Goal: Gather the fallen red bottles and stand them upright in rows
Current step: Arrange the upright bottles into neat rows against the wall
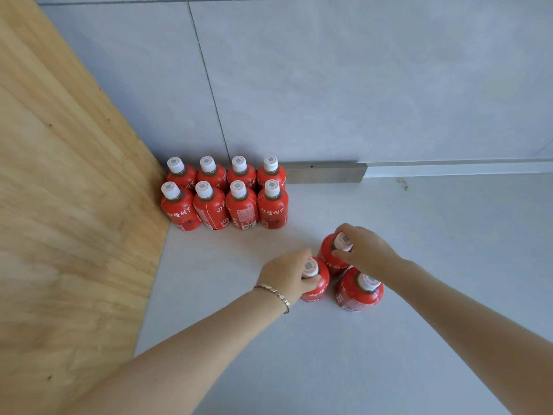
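Fingers of the left hand (287,272) clamp one red bottle's white cap (310,267); right hand (363,250) pinches another's cap (343,241); labels carry white Chinese characters.

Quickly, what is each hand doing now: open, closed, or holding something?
Left hand: closed on the near-left bottle at its cap.
Right hand: closed on the farther bottle at its cap.

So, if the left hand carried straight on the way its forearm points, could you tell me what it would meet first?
Probably the bottle that the right hand grips by its cap, just past the bottle the left hand already holds; depth between them is unclear.
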The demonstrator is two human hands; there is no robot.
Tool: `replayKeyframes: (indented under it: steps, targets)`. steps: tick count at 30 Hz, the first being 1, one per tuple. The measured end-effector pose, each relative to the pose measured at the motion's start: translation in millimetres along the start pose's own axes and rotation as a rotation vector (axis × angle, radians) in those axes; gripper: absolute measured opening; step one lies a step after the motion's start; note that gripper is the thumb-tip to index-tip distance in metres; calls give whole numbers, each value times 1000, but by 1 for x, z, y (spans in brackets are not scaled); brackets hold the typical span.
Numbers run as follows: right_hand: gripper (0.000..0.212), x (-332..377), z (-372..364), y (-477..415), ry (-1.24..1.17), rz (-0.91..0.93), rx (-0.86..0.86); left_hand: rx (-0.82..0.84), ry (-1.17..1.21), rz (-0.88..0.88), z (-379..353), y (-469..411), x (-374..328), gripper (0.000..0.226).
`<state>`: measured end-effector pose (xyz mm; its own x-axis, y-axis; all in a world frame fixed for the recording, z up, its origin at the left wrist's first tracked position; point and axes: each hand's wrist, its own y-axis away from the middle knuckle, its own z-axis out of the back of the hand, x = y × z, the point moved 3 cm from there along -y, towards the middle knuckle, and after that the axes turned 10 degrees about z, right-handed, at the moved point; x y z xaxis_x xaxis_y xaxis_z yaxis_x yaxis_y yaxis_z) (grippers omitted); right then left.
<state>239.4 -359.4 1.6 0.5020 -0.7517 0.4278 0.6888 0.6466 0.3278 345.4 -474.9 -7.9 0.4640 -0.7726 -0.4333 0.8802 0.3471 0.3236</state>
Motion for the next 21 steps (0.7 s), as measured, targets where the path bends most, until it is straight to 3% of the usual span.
replayKeyframes:
  steps: [3,10,16,21]
  targets:
    - [37,3,-4,1,8,-1,-11,-165,218,147,17,12,30,25]
    - [38,58,-30,-14,-56,93,-52,-465,416,451,77,8,126,23]
    - [33,139,-61,-58,-168,200,11,-460,368,490,92,-20,179,30]
    - [34,174,-69,-83,-353,181,-137,-452,358,503,92,-29,188,37]
